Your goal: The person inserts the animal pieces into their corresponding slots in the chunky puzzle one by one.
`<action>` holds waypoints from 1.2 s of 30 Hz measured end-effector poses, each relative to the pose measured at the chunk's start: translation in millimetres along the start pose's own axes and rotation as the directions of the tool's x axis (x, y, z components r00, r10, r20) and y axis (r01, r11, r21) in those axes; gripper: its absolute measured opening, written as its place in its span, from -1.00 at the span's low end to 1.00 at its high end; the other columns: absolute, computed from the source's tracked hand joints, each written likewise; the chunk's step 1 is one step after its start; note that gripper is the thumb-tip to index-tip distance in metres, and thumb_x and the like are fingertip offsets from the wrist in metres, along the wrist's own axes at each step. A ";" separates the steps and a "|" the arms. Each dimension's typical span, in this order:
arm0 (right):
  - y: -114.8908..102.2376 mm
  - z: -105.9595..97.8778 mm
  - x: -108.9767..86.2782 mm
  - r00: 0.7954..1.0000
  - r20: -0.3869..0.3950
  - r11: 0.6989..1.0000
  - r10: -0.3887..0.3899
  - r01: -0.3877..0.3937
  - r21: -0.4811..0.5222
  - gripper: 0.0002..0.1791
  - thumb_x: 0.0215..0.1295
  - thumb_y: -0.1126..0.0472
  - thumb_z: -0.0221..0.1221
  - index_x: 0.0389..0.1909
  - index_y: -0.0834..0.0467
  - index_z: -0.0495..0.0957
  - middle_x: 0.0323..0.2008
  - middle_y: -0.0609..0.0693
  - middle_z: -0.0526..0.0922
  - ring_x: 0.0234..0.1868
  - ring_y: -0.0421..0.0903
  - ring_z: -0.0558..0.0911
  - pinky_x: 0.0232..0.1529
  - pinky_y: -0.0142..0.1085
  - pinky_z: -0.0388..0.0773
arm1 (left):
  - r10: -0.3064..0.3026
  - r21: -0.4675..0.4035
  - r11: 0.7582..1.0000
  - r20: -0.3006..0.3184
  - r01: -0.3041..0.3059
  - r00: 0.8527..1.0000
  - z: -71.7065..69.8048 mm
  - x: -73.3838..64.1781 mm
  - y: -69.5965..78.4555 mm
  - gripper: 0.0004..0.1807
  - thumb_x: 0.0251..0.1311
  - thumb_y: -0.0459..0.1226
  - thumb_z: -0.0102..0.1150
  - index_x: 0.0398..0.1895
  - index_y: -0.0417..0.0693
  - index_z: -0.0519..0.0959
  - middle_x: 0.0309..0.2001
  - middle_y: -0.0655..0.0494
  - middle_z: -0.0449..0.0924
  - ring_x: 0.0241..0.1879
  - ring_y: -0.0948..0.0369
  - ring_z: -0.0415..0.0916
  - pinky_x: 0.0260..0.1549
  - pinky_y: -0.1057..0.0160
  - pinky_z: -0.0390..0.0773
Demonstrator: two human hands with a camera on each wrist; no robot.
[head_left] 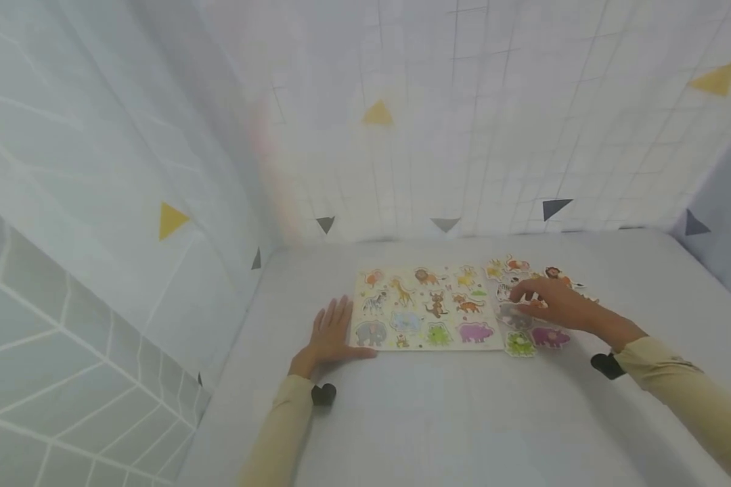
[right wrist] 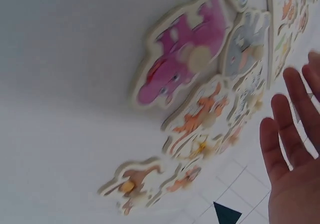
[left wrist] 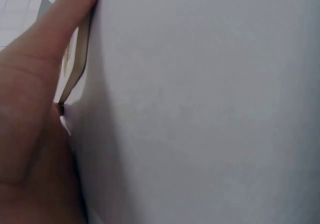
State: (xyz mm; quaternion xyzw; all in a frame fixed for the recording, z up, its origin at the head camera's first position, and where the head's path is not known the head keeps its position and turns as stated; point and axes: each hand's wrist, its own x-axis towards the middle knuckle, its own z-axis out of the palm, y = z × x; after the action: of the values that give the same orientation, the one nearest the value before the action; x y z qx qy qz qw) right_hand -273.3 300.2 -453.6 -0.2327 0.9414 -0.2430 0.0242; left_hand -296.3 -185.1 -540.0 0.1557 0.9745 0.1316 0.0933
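Note:
A wooden puzzle board (head_left: 451,320) printed with animals lies flat on the pale surface. My left hand (head_left: 331,337) rests at its lower left corner, fingers spread straight and thumb along the front edge. In the left wrist view the board's side (left wrist: 79,64) shows just behind the thumb. To the right of the board, my right hand (head_left: 563,306) hovers over loose animal pieces with its fingers slightly bent and nothing visible in them. Below it are a grey elephant piece (head_left: 514,316), a purple hippo piece (head_left: 550,337) and a green frog piece (head_left: 520,344).
In the right wrist view, a tiger piece (right wrist: 200,111) and a brown animal piece (right wrist: 135,181) carry round knobs. A lion piece (head_left: 557,274) lies near the far side of the group. Patterned fabric walls (head_left: 402,169) stand behind and at the left.

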 end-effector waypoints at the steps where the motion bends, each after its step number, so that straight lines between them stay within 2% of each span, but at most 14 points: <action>1: 1.3 -2.7 -0.6 1.000 0.022 1.000 -0.002 0.002 0.009 -0.77 0.33 0.21 0.36 -0.02 0.09 0.67 -0.10 -0.10 0.75 -0.14 -0.21 0.57 -0.15 -0.37 0.62 | 0.001 -0.005 1.000 0.001 -0.001 1.000 -2.7 0.0 0.9 0.49 -0.07 0.54 0.23 0.69 0.05 -0.38 0.72 0.10 -0.49 0.72 0.00 -0.52 0.68 -0.14 -0.40; 6: 6.9 -7.2 -3.9 0.988 0.151 0.997 -0.023 0.011 0.076 -0.77 0.31 0.13 0.39 -0.05 0.00 0.67 -0.17 -0.17 0.71 -0.20 -0.29 0.52 -0.17 -0.43 0.56 | 0.011 -0.045 0.999 -0.020 -0.012 1.000 -9.8 -1.2 1.7 0.50 -0.09 0.51 0.29 0.69 0.02 -0.33 0.72 0.06 -0.45 0.72 -0.03 -0.48 0.68 -0.17 -0.37; 12: 11.7 2.3 -6.3 0.959 0.278 0.996 -0.045 0.023 0.082 -0.84 0.24 0.04 0.43 -0.19 -0.14 0.68 -0.26 -0.21 0.64 -0.22 -0.30 0.51 -0.23 -0.45 0.51 | 0.005 -0.029 1.000 0.009 -0.005 1.000 -4.8 1.5 0.0 0.51 -0.09 0.52 0.28 0.69 0.05 -0.38 0.72 0.11 -0.52 0.71 0.02 -0.55 0.69 -0.13 -0.42; 16: 15.6 8.3 -5.9 0.956 0.281 0.993 -0.087 0.062 0.099 -0.86 0.22 0.07 0.44 -0.25 -0.15 0.68 -0.29 -0.24 0.64 -0.26 -0.31 0.51 -0.27 -0.44 0.51 | 0.002 -0.051 0.999 0.010 -0.001 1.000 -7.3 -2.1 4.9 0.50 -0.08 0.49 0.30 0.69 0.03 -0.36 0.72 0.10 -0.50 0.71 0.01 -0.54 0.68 -0.12 -0.44; 24: 19.9 19.2 -7.1 0.960 0.271 0.992 -0.069 0.036 0.122 -0.82 0.23 0.00 0.43 -0.18 -0.17 0.69 -0.29 -0.22 0.62 -0.26 -0.32 0.48 -0.27 -0.45 0.46 | 0.025 -0.124 0.992 -0.003 -0.025 1.000 -21.0 -17.3 14.9 0.52 -0.11 0.51 0.30 0.68 -0.14 -0.23 0.72 -0.06 -0.37 0.71 -0.10 -0.45 0.67 -0.21 -0.39; 30: 14.6 17.6 -7.4 0.962 0.262 0.994 -0.081 0.059 0.091 -0.84 0.25 0.04 0.42 -0.18 -0.16 0.68 -0.29 -0.22 0.60 -0.24 -0.32 0.48 -0.25 -0.43 0.48 | 0.010 -0.094 0.996 0.012 -0.009 1.000 -24.4 -18.5 17.0 0.46 -0.04 0.43 0.34 0.69 -0.11 -0.25 0.72 -0.04 -0.39 0.71 -0.08 -0.44 0.68 -0.19 -0.36; 33: 9.2 13.5 -5.6 0.957 0.278 0.995 -0.082 0.064 0.073 -0.87 0.28 0.07 0.40 -0.20 -0.17 0.67 -0.27 -0.23 0.59 -0.22 -0.32 0.46 -0.22 -0.43 0.49 | -0.002 -0.091 0.996 0.019 0.003 1.000 -23.2 -17.3 16.8 0.45 -0.02 0.41 0.36 0.69 -0.08 -0.26 0.72 -0.02 -0.40 0.72 -0.07 -0.45 0.68 -0.18 -0.36; 36: 4.3 10.4 -3.5 0.956 0.270 0.992 -0.116 0.099 0.075 -0.92 0.32 0.10 0.37 -0.22 -0.13 0.68 -0.26 -0.22 0.60 -0.22 -0.29 0.47 -0.20 -0.40 0.52 | -0.005 -0.090 0.996 0.017 0.007 1.000 -19.7 -14.5 15.2 0.46 -0.04 0.41 0.37 0.69 -0.06 -0.25 0.72 0.00 -0.40 0.72 -0.06 -0.45 0.68 -0.17 -0.38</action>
State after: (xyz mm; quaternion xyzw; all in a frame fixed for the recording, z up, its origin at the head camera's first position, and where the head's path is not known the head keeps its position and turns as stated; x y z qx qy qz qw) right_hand -270.3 300.4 -465.0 -0.3140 0.9072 -0.2378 0.1476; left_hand -282.9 -180.4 -515.0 0.1496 0.9673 0.1738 0.1086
